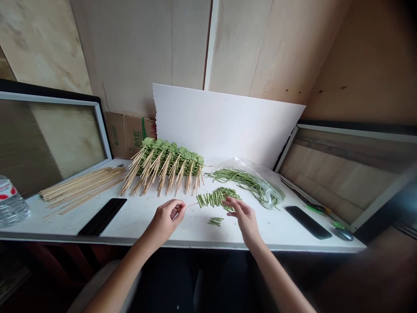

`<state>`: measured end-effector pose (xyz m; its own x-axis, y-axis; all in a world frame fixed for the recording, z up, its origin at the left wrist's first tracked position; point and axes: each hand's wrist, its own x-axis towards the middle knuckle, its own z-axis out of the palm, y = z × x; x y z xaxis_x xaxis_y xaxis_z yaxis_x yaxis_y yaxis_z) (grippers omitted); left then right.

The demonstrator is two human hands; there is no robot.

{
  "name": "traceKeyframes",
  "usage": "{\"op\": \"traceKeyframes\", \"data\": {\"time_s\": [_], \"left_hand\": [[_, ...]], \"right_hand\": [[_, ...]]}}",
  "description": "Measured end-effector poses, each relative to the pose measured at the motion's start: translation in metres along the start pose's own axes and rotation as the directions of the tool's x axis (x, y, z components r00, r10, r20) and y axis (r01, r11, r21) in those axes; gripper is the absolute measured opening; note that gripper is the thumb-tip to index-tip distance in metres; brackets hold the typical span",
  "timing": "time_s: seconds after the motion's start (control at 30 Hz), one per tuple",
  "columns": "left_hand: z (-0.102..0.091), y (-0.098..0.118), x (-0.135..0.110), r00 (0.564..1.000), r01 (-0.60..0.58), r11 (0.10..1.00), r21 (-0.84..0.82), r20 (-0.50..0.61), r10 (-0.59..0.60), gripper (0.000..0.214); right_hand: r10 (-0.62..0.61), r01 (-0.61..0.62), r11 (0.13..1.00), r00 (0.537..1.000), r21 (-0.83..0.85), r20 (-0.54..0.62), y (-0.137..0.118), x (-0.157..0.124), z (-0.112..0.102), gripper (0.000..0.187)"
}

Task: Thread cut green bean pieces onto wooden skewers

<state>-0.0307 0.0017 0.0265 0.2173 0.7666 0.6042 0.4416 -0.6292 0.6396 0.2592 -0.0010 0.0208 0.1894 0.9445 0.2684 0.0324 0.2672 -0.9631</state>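
Observation:
My left hand [167,216] is closed around the bare end of a thin bamboo skewer [192,204]. Short cut pieces of green long bean [210,199] are threaded side by side along the skewer, which points right. At its far end my right hand [241,216] has its fingertips closed on the last bean piece, partly hidden by the fingers. Behind that hand lies a heap of cut bean pieces [230,191]. A few loose pieces [215,221] rest on the white table [182,234] just below the skewer.
Filled bean skewers [176,156] are stacked at the back left. Bare skewers [87,184] lie left of them. Whole long beans [241,177] spill from a clear plastic bag [269,191]. Phones lie left [102,216] and right [308,221]; a water bottle [13,204] stands far left.

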Motion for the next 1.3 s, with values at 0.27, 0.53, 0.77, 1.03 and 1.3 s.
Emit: {"op": "traceKeyframes", "data": {"time_s": [0.27,0.53,0.77,1.03,1.3], "left_hand": [[-0.006,-0.011,0.002,1.000,0.027,0.998,0.054,0.010,-0.028,0.014],[-0.005,-0.014,0.002,0.998,0.035,0.996,0.082,0.043,-0.038,0.014],[-0.006,-0.016,0.002,0.998,0.043,0.996,0.074,0.050,-0.046,0.014],[-0.009,-0.009,0.004,0.998,0.052,0.997,0.062,0.041,-0.055,0.015],[-0.006,0.004,0.001,0.998,0.014,0.998,0.055,0.068,-0.018,0.016]], "right_hand": [[-0.186,0.336,0.636,0.941,-0.695,0.284,0.054,0.018,-0.026,0.030],[-0.193,0.421,0.468,0.907,-0.777,0.376,0.069,0.012,-0.022,0.019],[-0.175,0.340,0.656,0.937,-0.674,0.303,0.052,0.012,-0.019,0.018],[0.203,-0.214,0.976,0.961,0.035,0.189,0.019,0.015,-0.017,0.043],[0.187,-0.215,0.935,0.975,0.282,0.123,0.001,0.009,-0.007,0.038]]}}
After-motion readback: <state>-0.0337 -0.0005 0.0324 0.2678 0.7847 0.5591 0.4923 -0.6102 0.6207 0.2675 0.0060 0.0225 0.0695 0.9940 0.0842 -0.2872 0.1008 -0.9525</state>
